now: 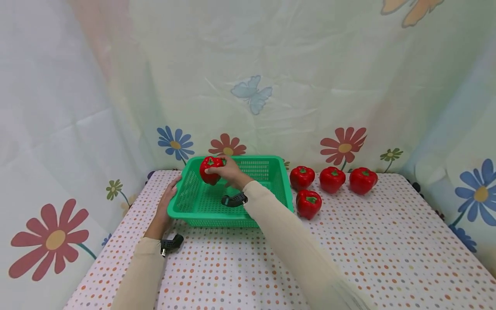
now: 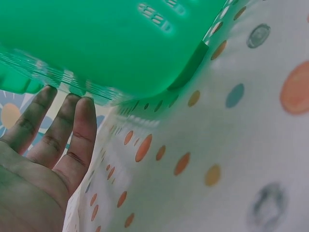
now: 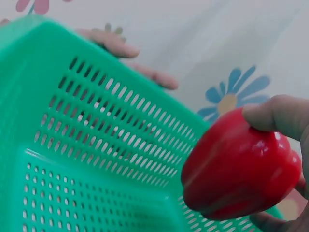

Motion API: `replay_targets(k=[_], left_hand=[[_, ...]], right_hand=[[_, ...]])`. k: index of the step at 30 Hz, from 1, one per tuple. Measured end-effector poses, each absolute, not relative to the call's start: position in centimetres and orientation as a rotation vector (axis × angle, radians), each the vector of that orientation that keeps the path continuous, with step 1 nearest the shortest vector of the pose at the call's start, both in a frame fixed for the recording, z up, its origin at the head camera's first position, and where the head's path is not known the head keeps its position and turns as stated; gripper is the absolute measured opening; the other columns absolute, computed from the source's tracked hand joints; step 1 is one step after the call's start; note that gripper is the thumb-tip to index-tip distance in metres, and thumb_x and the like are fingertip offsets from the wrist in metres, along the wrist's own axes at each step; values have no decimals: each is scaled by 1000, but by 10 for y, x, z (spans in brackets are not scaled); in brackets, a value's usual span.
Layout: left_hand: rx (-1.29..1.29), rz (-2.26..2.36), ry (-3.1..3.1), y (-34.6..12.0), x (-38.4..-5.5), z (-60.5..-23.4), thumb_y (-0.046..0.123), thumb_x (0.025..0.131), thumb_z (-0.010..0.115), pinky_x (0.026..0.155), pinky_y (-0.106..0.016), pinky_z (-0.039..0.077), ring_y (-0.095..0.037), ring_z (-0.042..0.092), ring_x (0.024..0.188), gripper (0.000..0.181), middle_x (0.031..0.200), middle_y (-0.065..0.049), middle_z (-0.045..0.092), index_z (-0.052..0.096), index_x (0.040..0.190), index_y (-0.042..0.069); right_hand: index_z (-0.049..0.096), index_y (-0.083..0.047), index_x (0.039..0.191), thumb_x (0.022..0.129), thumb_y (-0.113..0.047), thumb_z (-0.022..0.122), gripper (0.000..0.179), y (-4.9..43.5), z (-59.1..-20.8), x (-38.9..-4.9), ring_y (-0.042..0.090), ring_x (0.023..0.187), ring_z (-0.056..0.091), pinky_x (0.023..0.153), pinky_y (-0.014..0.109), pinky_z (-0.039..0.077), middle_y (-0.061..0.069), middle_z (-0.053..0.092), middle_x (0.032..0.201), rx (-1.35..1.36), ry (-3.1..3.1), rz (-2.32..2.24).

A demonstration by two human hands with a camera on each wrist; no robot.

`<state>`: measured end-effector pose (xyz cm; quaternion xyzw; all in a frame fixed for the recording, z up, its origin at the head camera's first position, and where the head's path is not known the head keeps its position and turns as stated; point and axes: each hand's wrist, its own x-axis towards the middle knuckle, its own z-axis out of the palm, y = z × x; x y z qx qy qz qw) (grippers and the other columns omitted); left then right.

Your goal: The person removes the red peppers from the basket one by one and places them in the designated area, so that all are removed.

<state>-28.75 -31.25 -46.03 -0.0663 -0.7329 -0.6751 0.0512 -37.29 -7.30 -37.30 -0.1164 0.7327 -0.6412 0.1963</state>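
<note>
My right hand (image 1: 231, 171) grips a red bell pepper (image 1: 210, 171) by its side, thumb and fingers around it, above the far left part of a green plastic basket (image 1: 232, 221). In the right wrist view the pepper (image 3: 236, 169) hangs over the slotted basket wall (image 3: 116, 106). My left hand (image 1: 167, 201) rests against the basket's left outer side. From the left wrist view, straight fingertips of the left hand (image 2: 48, 154) touch the basket's slotted wall (image 2: 96, 58).
Right of the basket stand several more red bell peppers: one at its back corner (image 1: 302, 177), others farther right (image 1: 332, 179) (image 1: 363, 180), and a nearer pepper (image 1: 308, 204). A dotted cloth (image 1: 232, 275) covers the table; a flowered curtain (image 1: 286, 125) hangs behind.
</note>
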Motion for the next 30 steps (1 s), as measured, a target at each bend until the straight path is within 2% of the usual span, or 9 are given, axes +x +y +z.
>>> replay_targets(k=[3, 11, 20, 30], left_hand=[[-197, -2073, -2225, -313, -289, -459, 40, 107, 27, 102, -25, 35, -27, 26, 144, 53, 163, -3, 19, 21, 157, 25], [-192, -2076, -2219, -313, -289, -461, 40, 107, 27, 102, -27, 37, -27, 28, 143, 52, 162, -3, 21, 22, 157, 25], [-211, -2072, -2215, -311, -288, -460, 41, 107, 27, 93, -15, 42, -29, 28, 141, 53, 162, -5, 21, 22, 157, 25], [-219, -2062, -2253, -306, -276, -445, 33, 108, 24, 95, -17, 42, -24, 33, 136, 51, 162, -11, 20, 20, 158, 20]], right_hand=[[26, -14, 151, 85, -26, 75, 83, -64, -360, -369, 38, 135, 39, 99, 65, 43, 15, 38, 149, -348, 2061, -1809], [29, -16, 146, 85, -24, 74, 76, -45, -336, -349, 34, 135, 40, 97, 59, 48, 10, 39, 148, -398, 1994, -1862], [32, -13, 146, 87, -13, 72, 72, -23, -326, -325, 32, 134, 42, 93, 49, 53, 11, 42, 146, -413, 1917, -1945], [33, -14, 145, 87, -7, 70, 69, 14, -323, -293, 35, 131, 42, 88, 43, 56, 15, 43, 144, -473, 1915, -1949]])
